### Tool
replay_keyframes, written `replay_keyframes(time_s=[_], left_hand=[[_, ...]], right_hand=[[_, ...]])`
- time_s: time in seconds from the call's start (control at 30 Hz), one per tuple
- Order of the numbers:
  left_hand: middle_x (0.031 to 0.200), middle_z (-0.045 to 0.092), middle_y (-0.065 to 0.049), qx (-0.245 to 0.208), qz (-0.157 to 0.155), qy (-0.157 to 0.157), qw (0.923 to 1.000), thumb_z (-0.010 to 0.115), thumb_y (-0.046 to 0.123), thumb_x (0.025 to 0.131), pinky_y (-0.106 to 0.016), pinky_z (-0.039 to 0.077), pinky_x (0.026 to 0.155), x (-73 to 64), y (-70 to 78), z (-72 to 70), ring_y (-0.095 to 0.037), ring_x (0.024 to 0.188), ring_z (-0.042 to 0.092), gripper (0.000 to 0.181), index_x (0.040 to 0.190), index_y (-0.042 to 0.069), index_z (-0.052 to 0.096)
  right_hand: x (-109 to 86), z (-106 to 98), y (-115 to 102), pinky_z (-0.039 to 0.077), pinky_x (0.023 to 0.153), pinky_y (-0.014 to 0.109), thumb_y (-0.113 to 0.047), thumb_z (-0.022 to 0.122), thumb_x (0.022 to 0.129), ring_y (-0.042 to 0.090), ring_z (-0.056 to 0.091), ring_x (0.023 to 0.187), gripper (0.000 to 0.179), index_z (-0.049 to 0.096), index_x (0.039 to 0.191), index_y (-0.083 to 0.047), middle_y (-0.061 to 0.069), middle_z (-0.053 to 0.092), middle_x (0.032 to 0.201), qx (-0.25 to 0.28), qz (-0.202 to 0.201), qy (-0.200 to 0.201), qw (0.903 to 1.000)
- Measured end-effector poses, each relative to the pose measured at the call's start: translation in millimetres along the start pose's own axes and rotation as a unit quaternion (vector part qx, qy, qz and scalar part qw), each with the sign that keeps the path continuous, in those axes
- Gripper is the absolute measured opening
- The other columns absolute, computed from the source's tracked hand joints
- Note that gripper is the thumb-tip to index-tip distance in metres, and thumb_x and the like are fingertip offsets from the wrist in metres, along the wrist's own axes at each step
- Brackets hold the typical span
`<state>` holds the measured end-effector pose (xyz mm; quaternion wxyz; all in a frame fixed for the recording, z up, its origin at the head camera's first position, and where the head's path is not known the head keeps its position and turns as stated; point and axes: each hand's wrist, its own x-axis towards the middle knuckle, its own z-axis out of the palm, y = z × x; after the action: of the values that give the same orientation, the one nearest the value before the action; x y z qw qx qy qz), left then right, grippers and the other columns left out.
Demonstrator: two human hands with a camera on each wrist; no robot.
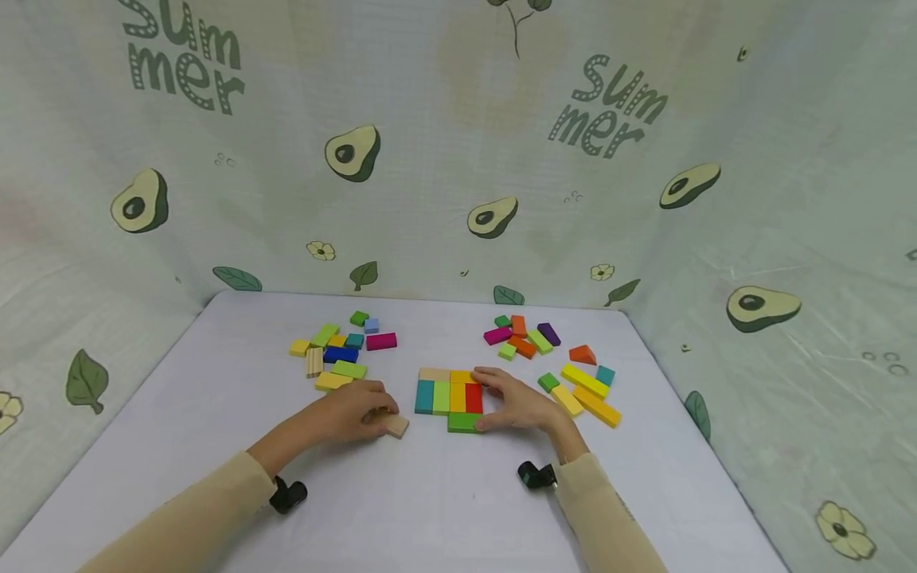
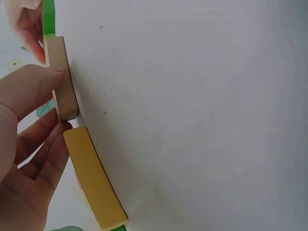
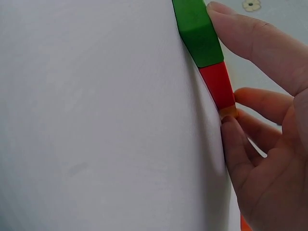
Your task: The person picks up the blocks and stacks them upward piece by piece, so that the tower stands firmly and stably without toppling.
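My left hand (image 1: pixel 358 411) pinches a plain wooden block (image 1: pixel 397 426) between thumb and fingers, left of a flat patch of blocks. The left wrist view shows the thumb on top of this wooden block (image 2: pixel 65 91). In the patch, a teal block (image 1: pixel 424 397), a light green one, a yellow one and a red block (image 1: pixel 474 398) stand side by side. Behind them lie another wooden block (image 1: pixel 434 373) and an orange-yellow block (image 1: pixel 462 376); in front is a green block (image 1: pixel 464 422). My right hand (image 1: pixel 523 402) rests at the patch's right side, its thumb touching the green block (image 3: pixel 199 43).
A loose pile of blocks with a blue block (image 1: pixel 340 355) lies at the back left. Another group with a purple block (image 1: pixel 548 333) is at the back right. Yellow blocks (image 1: pixel 596 406) lie right of my right hand. Printed cloth (image 1: pixel 430 159) hangs behind the table.
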<state>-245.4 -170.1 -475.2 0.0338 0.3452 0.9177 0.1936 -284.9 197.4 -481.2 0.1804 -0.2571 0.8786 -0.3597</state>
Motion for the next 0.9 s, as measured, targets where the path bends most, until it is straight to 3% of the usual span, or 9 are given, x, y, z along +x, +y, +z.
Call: replay_keyframes(time_s=[0.33,0.7,0.9], left_hand=[[0.106,0.068,0.010,-0.002,0.004,0.020,0.9998,0.084,0.022,0.093,-0.026,0.059,0.087,1.8,10.0,2.8,-0.008,0.097,0.061,0.022,0.114,0.018,0.079],[0.100,0.063,0.008,-0.018,0.016,0.037,0.9990,0.081,0.021,0.097,-0.019,0.055,0.077,17.5,29.0,15.3,-0.006,0.085,0.056,0.018,0.114,0.020,0.078],[0.095,0.062,0.007,-0.014,0.002,0.036,0.9992,0.078,0.014,0.097,-0.021,0.055,0.074,21.7,39.3,18.0,-0.008,0.080,0.055,0.014,0.110,0.019,0.078]], right_hand=[[0.3,-1,1,0.027,0.127,0.059,-0.035,0.088,0.088,0.032,0.028,0.159,0.091,0.041,0.165,-0.021,0.004,0.030,0.174,0.000,-0.001,-0.004,1.0000],[0.7,0,2,0.030,0.126,0.060,-0.033,0.087,0.090,0.034,0.034,0.155,0.090,0.041,0.165,-0.021,0.006,0.029,0.174,0.008,0.000,-0.005,1.0000],[1.6,0,3,0.033,0.125,0.058,-0.034,0.087,0.090,0.034,0.038,0.153,0.090,0.040,0.165,-0.020,0.007,0.029,0.174,0.007,-0.003,-0.007,0.9999]])
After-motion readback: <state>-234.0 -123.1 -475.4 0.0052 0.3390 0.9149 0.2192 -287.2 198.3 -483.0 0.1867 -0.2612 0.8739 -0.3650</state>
